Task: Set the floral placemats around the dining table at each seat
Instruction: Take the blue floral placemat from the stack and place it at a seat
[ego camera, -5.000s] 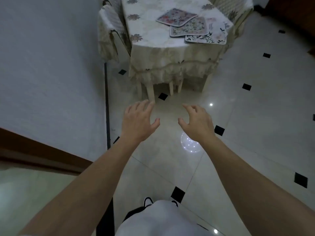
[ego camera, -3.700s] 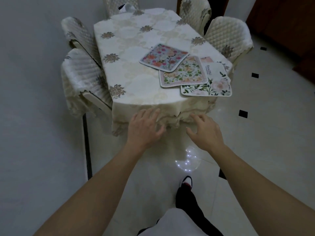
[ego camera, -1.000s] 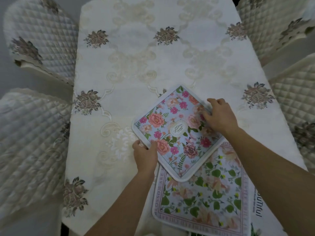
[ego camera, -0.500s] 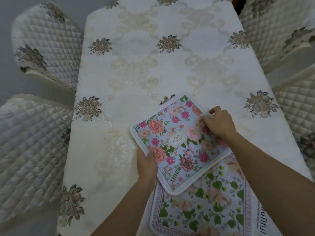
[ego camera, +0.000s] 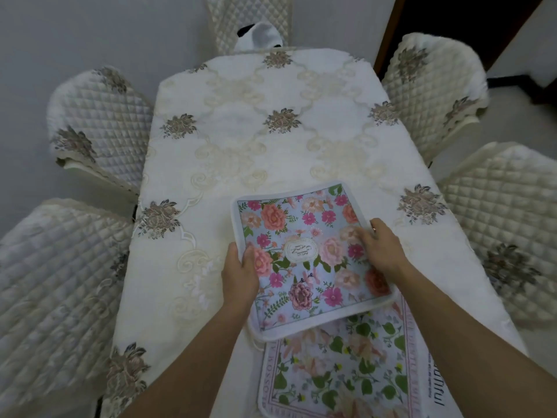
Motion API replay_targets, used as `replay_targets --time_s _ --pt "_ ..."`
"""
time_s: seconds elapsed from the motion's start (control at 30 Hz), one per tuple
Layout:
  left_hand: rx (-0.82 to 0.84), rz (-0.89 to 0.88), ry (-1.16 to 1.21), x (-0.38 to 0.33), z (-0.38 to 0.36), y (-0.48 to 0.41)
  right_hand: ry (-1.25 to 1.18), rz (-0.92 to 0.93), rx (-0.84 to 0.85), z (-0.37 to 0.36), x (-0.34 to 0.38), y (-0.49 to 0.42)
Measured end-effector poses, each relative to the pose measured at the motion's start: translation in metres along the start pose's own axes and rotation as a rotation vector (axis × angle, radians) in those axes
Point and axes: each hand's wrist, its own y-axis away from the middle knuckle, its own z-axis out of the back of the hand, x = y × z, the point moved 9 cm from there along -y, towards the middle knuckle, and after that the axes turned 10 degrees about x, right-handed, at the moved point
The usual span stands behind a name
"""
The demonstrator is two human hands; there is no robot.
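Cream embroidered tablecloth [ego camera: 241,146] fills mid-frame. At lower centre the blue floral placemat [ego camera: 301,236] overlaps the leafy placemat [ego camera: 337,372]. The left hand [ego camera: 241,276] and right hand [ego camera: 379,248] grip its opposite edges with curled fingers, probably to carry it flat.

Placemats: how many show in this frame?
3: blue placemat, gripped by left hand and right hand; green-leaf placemat under it; white printed placemat peeking out bottom right. Others may be hidden.

Cloth everywhere, soft and matt.
Embroidered cloth drapes the tabletop [ego camera: 241,146], quilted fabric with a faint sheen covers the chairs [ego camera: 99,122], and the floral placemat [ego camera: 301,212] looks smooth, printed, flexible.
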Motion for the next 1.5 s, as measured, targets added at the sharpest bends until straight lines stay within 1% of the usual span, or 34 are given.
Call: replay_targets --time_s 0.13,0.23,0.37,0.6,0.73,0.87,0.97,1.1,1.3,1.5 --pt "-0.016 -0.114 -0.174 -0.033 0.014 0.011 -0.22 0.004 -0.022 0.012 0.003 0.029" --pt "-0.012 -0.163 -0.226 -0.052 0.021 0.023 -0.328 0.014 -0.039 0.021 0.006 0.051" --pt "0.028 -0.207 -0.208 -0.066 0.028 0.041 -0.351 0.06 -0.083 0.031 0.018 0.078" --pt "0.048 -0.236 -0.208 -0.076 0.045 0.066 -0.406 0.103 -0.077 0.028 0.023 0.106" --pt "0.08 -0.24 -0.2 -0.079 0.047 0.076 -0.42 0.108 -0.126 0.03 0.023 0.131" --pt "0.13 -0.299 -0.218 -0.083 0.037 0.082 -0.424 0.089 -0.209 0.041 0.012 0.164" --pt "0.224 -0.343 -0.209 -0.087 0.012 0.092 -0.417 0.027 -0.293 0.053 -0.011 0.2" --pt "0.384 -0.433 -0.241 -0.091 -0.039 0.121 -0.37 -0.081 -0.469 0.07 -0.068 0.265" --pt "0.61 -0.522 -0.301 -0.092 -0.13 0.193 -0.369 -0.243 -0.76 0.094 -0.145 0.385" --pt "0.786 -0.627 -0.399 -0.104 -0.217 0.263 -0.402 -0.364 -0.946 0.108 -0.212 0.478"
